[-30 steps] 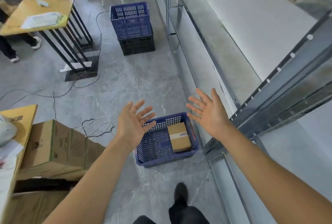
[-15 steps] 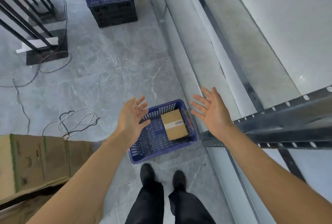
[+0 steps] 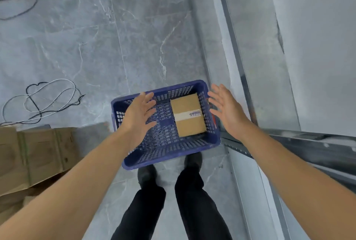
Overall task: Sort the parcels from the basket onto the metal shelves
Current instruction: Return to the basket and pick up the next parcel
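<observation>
Against the basket's (image 3: 165,155) right wall lies one parcel (image 3: 187,115), flat on the mesh floor. I hold both hands spread and empty: left hand (image 3: 139,116) over the left half, right hand (image 3: 226,110) outside the right rim. Risk: little finger room between parcel and wall, so a one-sided pinch may slip. Shelf rail (image 3: 308,144) sits just beside my right forearm; a lift could clip it.

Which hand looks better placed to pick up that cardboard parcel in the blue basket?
Probably the right hand: the parcel lies against the basket wall nearest it. The left hand hovers over bare mesh.
</observation>
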A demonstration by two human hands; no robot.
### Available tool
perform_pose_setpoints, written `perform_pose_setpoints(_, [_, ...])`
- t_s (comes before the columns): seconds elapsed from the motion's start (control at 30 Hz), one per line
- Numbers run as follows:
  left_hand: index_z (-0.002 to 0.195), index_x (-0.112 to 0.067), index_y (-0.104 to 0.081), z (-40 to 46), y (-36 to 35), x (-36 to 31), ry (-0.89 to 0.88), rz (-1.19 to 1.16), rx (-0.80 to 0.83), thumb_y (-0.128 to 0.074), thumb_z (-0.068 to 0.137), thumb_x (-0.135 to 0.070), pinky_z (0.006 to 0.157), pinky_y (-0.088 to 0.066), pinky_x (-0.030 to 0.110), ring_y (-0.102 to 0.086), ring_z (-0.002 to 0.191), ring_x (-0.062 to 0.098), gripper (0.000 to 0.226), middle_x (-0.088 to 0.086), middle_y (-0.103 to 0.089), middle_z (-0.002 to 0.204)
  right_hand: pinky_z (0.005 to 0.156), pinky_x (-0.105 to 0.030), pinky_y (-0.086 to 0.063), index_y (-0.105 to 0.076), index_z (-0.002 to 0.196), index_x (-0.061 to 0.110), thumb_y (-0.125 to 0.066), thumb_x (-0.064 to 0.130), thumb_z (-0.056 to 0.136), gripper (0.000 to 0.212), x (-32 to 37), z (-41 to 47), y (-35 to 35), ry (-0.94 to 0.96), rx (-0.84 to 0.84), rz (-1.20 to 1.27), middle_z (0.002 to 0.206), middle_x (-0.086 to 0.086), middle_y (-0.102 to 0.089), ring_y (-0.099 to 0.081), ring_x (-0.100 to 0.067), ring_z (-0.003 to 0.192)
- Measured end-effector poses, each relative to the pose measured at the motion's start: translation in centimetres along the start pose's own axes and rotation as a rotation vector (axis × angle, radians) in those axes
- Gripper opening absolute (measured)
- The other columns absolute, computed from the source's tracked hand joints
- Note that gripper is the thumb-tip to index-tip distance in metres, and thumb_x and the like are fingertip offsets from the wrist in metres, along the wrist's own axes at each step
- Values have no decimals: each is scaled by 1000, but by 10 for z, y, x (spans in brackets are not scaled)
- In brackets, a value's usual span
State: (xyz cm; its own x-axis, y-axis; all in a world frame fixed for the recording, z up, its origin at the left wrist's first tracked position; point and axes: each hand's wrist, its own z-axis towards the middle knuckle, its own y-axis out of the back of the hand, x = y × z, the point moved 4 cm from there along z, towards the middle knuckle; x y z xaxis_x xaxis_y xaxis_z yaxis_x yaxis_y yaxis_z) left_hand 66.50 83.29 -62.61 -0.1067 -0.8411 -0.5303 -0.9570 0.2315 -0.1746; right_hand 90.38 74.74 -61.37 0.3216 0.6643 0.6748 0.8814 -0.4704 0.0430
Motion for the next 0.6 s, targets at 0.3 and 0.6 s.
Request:
perform_pose_setpoints(0.3, [162, -27, -36, 154, -2, 120, 143, 51, -86, -32, 109, -53, 122, -29, 52, -32, 157, 25, 59, 1, -35, 170, 70, -19, -44, -49, 121, 29, -36, 45, 109, 25, -128, 154, 5, -223, -46, -211, 89, 13, -57, -54, 1, 77])
perform_pose_setpoints(0.6, [164, -27, -33, 252, 4, 184, 207, 14, -126, -37, 107, -55, 121, -30, 54, -34, 156, 25, 63, 1, -33, 171, 79, -35, -48, -59, 94, 34, -37, 61, 102, 35, -203, 246, 10, -278, -32, -342, 101, -2, -67, -62, -16, 89])
